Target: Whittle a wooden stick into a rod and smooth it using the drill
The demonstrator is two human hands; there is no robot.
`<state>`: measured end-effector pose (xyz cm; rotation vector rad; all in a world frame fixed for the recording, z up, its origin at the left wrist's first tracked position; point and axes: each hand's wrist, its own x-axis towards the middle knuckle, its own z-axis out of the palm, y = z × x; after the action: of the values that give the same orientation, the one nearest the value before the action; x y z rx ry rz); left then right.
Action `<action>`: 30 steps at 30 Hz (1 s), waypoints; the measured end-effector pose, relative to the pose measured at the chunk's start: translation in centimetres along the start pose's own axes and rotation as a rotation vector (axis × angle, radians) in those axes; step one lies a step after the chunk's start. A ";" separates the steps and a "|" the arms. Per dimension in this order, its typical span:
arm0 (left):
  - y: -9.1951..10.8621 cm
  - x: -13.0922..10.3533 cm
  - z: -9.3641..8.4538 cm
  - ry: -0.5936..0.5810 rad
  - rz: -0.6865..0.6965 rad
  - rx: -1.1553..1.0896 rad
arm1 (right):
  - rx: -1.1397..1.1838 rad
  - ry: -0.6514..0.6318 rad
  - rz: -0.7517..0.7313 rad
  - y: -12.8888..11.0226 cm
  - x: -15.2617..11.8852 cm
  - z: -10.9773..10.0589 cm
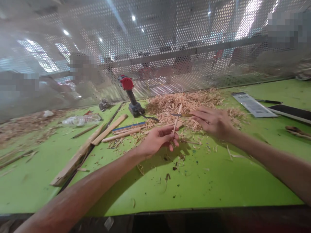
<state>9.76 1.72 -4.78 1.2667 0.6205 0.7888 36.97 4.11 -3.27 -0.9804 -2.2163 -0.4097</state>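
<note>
My left hand [160, 139] is closed on a thin pale wooden stick [177, 120], which points up and slightly to the right. In my right hand [211, 121] is a knife [184, 115] with a light brown handle, its blade pointing left. The blade lies across the upper part of the stick; I cannot tell whether its edge touches the wood. Behind both hands spreads a heap of curly wood shavings [184, 98]. Smaller curls and dark specks are scattered on the green tabletop [194, 181] below my hands.
A red and black cordless drill [130, 94] stands upright left of the shavings. Wooden strips [110, 128] and a clear plastic bottle [81, 119] lie on the left. A flat packet [252, 104] and a dark bar [291, 111] are on the right. Perforated metal mesh [155, 64] rises behind.
</note>
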 end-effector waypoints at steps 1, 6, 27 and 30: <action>0.0 0.0 0.1 -0.002 -0.001 0.007 | -0.005 -0.005 0.007 0.2 0.0 -0.1; 0.2 -0.1 -0.1 -0.007 0.002 0.016 | -0.017 -0.041 0.018 1.0 0.2 -0.7; 0.2 -0.5 -0.3 -0.179 -0.184 0.094 | -0.176 0.314 0.355 7.6 0.6 -3.5; 0.3 -0.3 -0.3 -0.103 -0.158 0.035 | -0.091 0.247 0.323 6.0 0.8 -3.0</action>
<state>9.29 1.65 -4.55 1.2657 0.6444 0.5810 42.39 6.97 -0.41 -1.2405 -1.7947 -0.4577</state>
